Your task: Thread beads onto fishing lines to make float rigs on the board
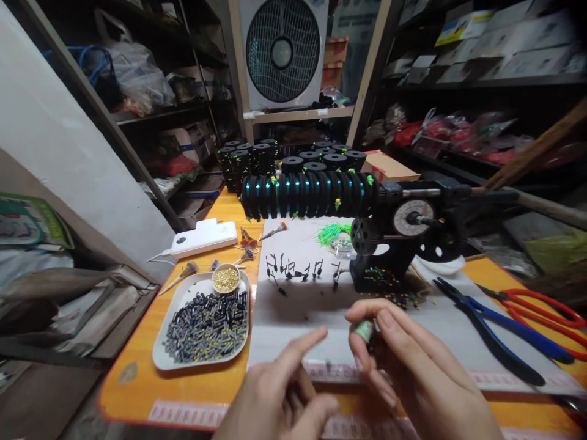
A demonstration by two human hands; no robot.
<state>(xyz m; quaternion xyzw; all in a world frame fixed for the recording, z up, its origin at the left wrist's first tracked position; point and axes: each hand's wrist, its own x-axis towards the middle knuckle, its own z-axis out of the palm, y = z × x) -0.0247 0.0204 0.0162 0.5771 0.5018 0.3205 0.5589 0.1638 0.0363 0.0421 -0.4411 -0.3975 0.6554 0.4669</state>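
My right hand (pixel 408 360) has its fingers curled around a small pale green piece (pixel 364 330), with something dark just below it; the fingers cover most of both. To the left, my left hand (pixel 284 385) is apart from it, index finger stretched out and thumb away from it, with nothing visible between them. Beyond the hands, several small black pieces with thin stems (pixel 293 269) lie on the white sheet (pixel 284 327). A hand-cranked winder with a dial (pixel 413 218) stands behind, carrying a row of black spools (pixel 312 194) wound with shiny blue line.
On the left, a white tray (pixel 158 357) holds small dark cylinders and a cup of gold beads (pixel 226 279). Blue-handled pliers (pixel 486 330) and red-handled scissors (pixel 541 311) lie right. A white power bank (pixel 204 238), brushes (pixel 183 273) and stacked black spools (pixel 316 160) are farther back.
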